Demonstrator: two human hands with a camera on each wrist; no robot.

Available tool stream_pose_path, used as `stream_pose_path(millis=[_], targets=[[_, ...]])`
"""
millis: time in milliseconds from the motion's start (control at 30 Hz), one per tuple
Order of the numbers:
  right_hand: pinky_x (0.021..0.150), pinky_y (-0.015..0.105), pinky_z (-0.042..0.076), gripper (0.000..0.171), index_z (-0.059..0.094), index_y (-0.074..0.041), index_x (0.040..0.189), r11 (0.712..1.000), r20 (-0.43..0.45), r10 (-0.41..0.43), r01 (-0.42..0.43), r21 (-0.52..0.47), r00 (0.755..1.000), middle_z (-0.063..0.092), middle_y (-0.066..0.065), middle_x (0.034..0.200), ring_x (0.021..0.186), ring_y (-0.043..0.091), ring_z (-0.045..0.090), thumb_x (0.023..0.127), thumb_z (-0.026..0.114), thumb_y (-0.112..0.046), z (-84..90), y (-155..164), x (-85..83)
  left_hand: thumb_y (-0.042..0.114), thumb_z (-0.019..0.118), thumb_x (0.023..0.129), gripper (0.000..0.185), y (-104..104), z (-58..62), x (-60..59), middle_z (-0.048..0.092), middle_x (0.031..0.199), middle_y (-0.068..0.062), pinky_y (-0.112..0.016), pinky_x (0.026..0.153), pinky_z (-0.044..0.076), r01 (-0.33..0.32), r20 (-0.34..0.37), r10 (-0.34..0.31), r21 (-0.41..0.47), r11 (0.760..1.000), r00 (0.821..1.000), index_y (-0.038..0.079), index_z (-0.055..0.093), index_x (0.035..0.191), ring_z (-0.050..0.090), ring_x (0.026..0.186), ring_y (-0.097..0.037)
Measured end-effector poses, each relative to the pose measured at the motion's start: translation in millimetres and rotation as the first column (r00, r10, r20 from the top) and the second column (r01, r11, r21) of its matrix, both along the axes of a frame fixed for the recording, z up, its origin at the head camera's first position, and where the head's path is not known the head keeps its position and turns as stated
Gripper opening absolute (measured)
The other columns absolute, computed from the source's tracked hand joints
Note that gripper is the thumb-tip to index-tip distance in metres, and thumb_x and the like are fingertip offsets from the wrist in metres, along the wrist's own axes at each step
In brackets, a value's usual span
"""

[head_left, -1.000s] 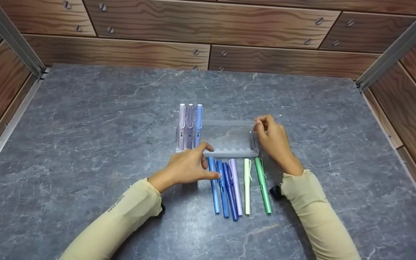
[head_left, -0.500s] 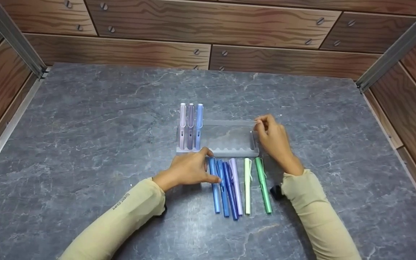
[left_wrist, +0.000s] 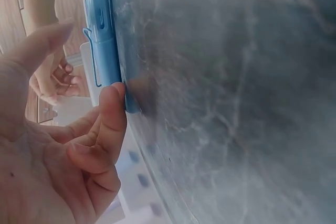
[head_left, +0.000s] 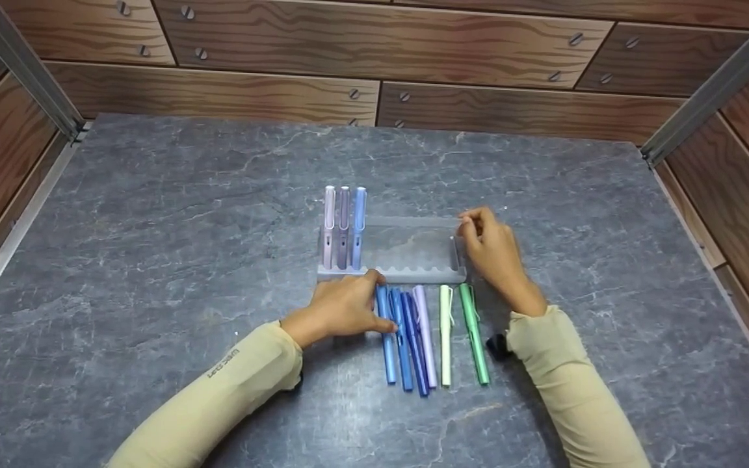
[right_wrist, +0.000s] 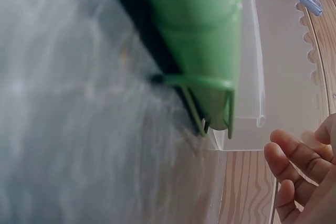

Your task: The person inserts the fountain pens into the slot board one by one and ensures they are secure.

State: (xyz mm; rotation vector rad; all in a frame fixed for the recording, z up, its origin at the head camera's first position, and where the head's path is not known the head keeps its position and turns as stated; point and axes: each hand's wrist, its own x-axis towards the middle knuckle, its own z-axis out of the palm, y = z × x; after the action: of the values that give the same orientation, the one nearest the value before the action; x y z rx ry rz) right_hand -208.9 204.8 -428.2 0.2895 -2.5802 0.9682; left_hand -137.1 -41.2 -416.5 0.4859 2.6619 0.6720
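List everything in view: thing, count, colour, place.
clear pen rack: 1, transparent, centre of the table.
pens in the rack: 3, pale lilac, purple-grey, light blue, standing side by side at its left end.
blue pens: 3, blue, lying in front of the rack, close together.
lilac pen: 1, lying just right of the blue ones.
green pens: 2, pale green and brighter green, lying at the right of the row.
table: 1, grey marble-look.
wall panels: brown wood-grain, around the table.
left hand: fingertips on the leftmost blue pen.
right hand: pinching the rack's right end.

Blue pen (head_left: 385, 331) flat beside clear rack (head_left: 407, 250)
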Motion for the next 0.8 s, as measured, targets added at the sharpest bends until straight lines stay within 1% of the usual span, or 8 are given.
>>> stream_pose_path(millis=[100, 167, 233, 300, 400, 533, 733, 800], targets=[[0.065, 0.036, 0.050, 0.017, 0.063, 0.001, 0.101, 1.000, -0.003, 0.000, 0.000, 0.000, 1.000, 0.072, 0.014, 0.080, 0.072, 0.028, 0.068, 0.095, 0.049, -0.006, 0.0, 0.2, -0.3, 0.055, 0.080, 0.068, 0.077, 1.7, 0.0, 0.8, 0.059, 0.081, 0.002, -0.039, 0.070, 0.046, -0.014, -0.001, 0.014, -0.019, 1.000, 1.000, 0.018, 0.053, 0.130, 0.060, 0.081, -0.020], [0.066, 0.037, 0.050, 0.017, 0.062, 0.002, 0.101, 1.000, 0.005, 0.001, -0.001, 0.000, 1.000, 0.072, 0.014, 0.081, 0.073, 0.028, 0.068, 0.095, 0.049, -0.006, 0.5, 0.0, 0.0, 0.054, 0.080, 0.069, 0.075, 3.0, -0.5, 1.4, 0.064, 0.088, -0.002, -0.042, 0.072, 0.048, -0.023, -0.007, 0.023, -0.026, 0.999, 1.000, 0.018, 0.054, 0.128, 0.063, 0.086, -0.024], [0.066, 0.038, 0.050, 0.017, 0.062, 0.003, 0.102, 1.000, 0.020, 0.005, -0.005, -0.004, 1.000, 0.072, 0.015, 0.081, 0.074, 0.029, 0.069, 0.096, 0.049, -0.006, 1.1, -0.1, 0.6, 0.053, 0.080, 0.069, 0.072, 4.2, -1.2, 2.2, 0.068, 0.095, -0.006, -0.043, 0.071, 0.048, -0.030, -0.017, 0.030, -0.027, 0.999, 0.999, 0.018, 0.054, 0.126, 0.065, 0.090, -0.028], [0.067, 0.040, 0.050, 0.017, 0.061, 0.003, 0.102, 1.000, 0.035, 0.007, -0.007, -0.007, 0.999, 0.072, 0.015, 0.082, 0.075, 0.030, 0.069, 0.096, 0.049, -0.007, 1.7, -0.4, 1.1, 0.051, 0.081, 0.069, 0.070, 5.0, -2.4, 2.7, 0.069, 0.098, -0.009, -0.042, 0.069, 0.048, -0.037, -0.028, 0.036, -0.018, 0.999, 0.999, 0.017, 0.054, 0.124, 0.066, 0.089, -0.030], [0.069, 0.041, 0.051, 0.017, 0.061, 0.003, 0.103, 1.000, 0.046, 0.010, -0.010, -0.010, 0.999, 0.072, 0.016, 0.083, 0.076, 0.031, 0.069, 0.097, 0.049, -0.008, 1.9, -0.7, 1.0, 0.048, 0.081, 0.069, 0.068, 5.4, -3.4, 3.5, 0.069, 0.097, -0.011, -0.041, 0.068, 0.047, -0.044, -0.033, 0.044, 0.001, 0.999, 0.998, 0.016, 0.054, 0.123, 0.066, 0.087, -0.031], [0.069, 0.040, 0.051, 0.018, 0.061, 0.003, 0.103, 1.000, 0.043, 0.014, -0.014, -0.008, 0.999, 0.072, 0.016, 0.083, 0.076, 0.030, 0.069, 0.097, 0.049, -0.007, 1.9, -0.8, 0.4, 0.046, 0.082, 0.070, 0.067, 5.7, -3.7, 4.0, 0.069, 0.096, -0.011, -0.040, 0.070, 0.047, -0.055, -0.015, 0.055, 0.011, 0.998, 0.998, 0.016, 0.053, 0.122, 0.065, 0.087, -0.032], [0.066, 0.037, 0.049, 0.017, 0.062, 0.002, 0.102, 1.000, 0.029, 0.007, -0.007, -0.005, 1.000, 0.072, 0.014, 0.081, 0.073, 0.028, 0.068, 0.096, 0.050, -0.007, 2.7, -1.4, 0.6, 0.043, 0.083, 0.069, 0.068, 6.7, -2.1, 3.9, 0.069, 0.099, -0.012, -0.040, 0.065, 0.047, -0.056, 0.009, 0.056, -0.018, 0.998, 0.998, 0.016, 0.051, 0.123, 0.066, 0.086, -0.032], [0.067, 0.037, 0.050, 0.017, 0.063, 0.002, 0.102, 1.000, 0.028, 0.003, -0.003, -0.010, 1.000, 0.072, 0.014, 0.081, 0.074, 0.028, 0.068, 0.095, 0.050, -0.007, 2.5, -1.5, 0.4, 0.041, 0.083, 0.069, 0.068, 7.0, -1.5, 4.0, 0.069, 0.100, -0.013, -0.040, 0.066, 0.048, -0.054, 0.012, 0.054, -0.025, 0.998, 0.998, 0.016, 0.050, 0.124, 0.066, 0.086, -0.032]])
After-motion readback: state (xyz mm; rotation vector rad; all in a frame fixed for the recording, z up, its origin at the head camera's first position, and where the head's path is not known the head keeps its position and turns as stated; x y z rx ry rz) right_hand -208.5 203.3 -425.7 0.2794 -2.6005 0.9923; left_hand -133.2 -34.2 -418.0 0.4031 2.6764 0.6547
